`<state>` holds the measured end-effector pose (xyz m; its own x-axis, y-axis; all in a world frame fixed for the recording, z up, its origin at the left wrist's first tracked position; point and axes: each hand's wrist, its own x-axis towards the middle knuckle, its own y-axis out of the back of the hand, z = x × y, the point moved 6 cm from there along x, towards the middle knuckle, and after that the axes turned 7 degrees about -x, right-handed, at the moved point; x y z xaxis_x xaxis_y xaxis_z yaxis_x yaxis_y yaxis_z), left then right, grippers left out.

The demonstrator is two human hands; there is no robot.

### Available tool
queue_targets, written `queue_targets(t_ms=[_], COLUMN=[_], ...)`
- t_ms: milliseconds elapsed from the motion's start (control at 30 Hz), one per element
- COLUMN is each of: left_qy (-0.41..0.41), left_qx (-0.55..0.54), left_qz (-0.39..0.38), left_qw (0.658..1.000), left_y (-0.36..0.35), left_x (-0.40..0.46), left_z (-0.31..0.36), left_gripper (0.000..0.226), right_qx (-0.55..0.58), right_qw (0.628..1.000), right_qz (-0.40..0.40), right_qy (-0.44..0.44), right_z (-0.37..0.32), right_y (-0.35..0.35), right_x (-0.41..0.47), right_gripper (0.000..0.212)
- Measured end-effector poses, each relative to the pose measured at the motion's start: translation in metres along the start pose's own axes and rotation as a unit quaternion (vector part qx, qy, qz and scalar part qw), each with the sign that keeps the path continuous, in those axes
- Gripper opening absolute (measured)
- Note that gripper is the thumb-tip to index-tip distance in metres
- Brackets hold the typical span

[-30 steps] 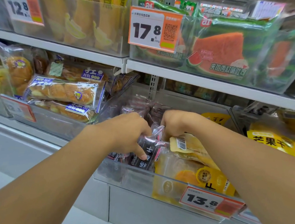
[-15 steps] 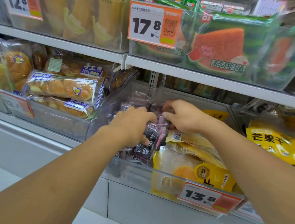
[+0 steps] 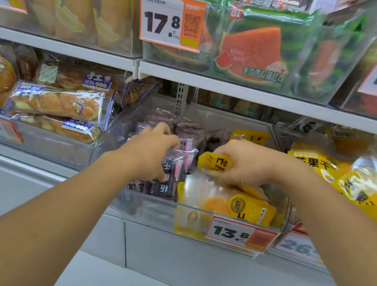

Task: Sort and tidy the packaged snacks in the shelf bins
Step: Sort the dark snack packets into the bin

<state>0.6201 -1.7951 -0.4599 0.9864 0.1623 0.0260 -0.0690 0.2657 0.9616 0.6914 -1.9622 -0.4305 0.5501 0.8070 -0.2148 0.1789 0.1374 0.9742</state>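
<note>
A clear plastic bin [image 3: 151, 211] on the lower shelf holds dark purple snack packets [image 3: 172, 171] on its left and yellow packets [image 3: 246, 206] on its right. My left hand [image 3: 151, 152] grips the row of dark purple packets from above, thumb on their front. My right hand [image 3: 248, 163] pinches the top of a yellow packet [image 3: 215, 163] that stands just right of the purple ones. More purple packets [image 3: 184, 126] lie further back in the bin.
A bin of wrapped bread loaves [image 3: 58, 104] stands to the left, yellow dried-mango bags [image 3: 343, 179] to the right. The upper shelf [image 3: 236, 89] carries watermelon toast packs [image 3: 259, 49] and yellow packs [image 3: 80, 10]. A 13.8 price tag [image 3: 238, 234] hangs on the bin front.
My right hand left the purple packets, moved right and took hold of a yellow packet. My left hand stays on the purple packets. The camera has moved closer.
</note>
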Motion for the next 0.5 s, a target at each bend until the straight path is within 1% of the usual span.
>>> queue_targets(t_ms=[33,67,100,133,200,267,300,333,367,400,433,500], left_qy=[-0.004,-0.008,-0.015,-0.026,-0.050,-0.063,-0.064,-0.057,-0.043,-0.024,-0.005,0.016], left_qx=[0.025,0.042,0.051,0.053,0.054,0.070,0.080,0.083,0.079,0.068,0.056,0.025], left_qz=[0.008,0.016,0.028,0.041,0.075,0.105,0.112,0.110,0.100,0.082,0.061,0.031], left_qw=[1.000,0.999,0.998,0.997,0.995,0.990,0.988,0.989,0.991,0.994,0.997,0.999], left_y=[0.001,0.001,0.002,0.003,0.003,0.004,0.003,0.001,-0.002,-0.005,-0.007,-0.009], left_x=[-0.001,-0.002,-0.002,-0.003,-0.004,-0.004,-0.003,-0.002,-0.001,0.001,0.003,0.005], left_z=[0.003,0.006,0.010,0.013,0.019,0.021,0.020,0.019,0.017,0.014,0.012,0.008], left_gripper=[0.076,0.070,0.063,0.057,0.053,0.053,0.054,0.056,0.058,0.061,0.065,0.077], right_qx=[-0.002,-0.017,-0.038,-0.053,-0.057,-0.057,-0.063,-0.072,-0.072,-0.049,-0.010,0.067], right_qw=[0.999,0.999,0.997,0.994,0.986,0.982,0.984,0.988,0.993,0.998,1.000,0.997], right_qz=[0.032,0.048,0.061,0.092,0.153,0.175,0.166,0.137,0.089,0.037,-0.002,-0.024], right_qy=[0.009,0.012,0.013,0.024,0.040,0.034,0.028,0.024,0.020,0.018,0.015,0.021], right_z=[-0.001,-0.003,-0.006,-0.009,-0.016,-0.018,-0.016,-0.014,-0.012,-0.009,-0.006,-0.005], right_y=[0.003,0.006,0.011,0.020,0.037,0.043,0.039,0.030,0.018,0.005,-0.003,-0.007], right_x=[-0.001,-0.004,-0.008,-0.013,-0.028,-0.038,-0.039,-0.038,-0.037,-0.035,-0.034,-0.034], right_gripper=[0.022,0.022,0.020,0.016,0.011,0.011,0.008,0.004,0.008,0.015,0.018,0.020])
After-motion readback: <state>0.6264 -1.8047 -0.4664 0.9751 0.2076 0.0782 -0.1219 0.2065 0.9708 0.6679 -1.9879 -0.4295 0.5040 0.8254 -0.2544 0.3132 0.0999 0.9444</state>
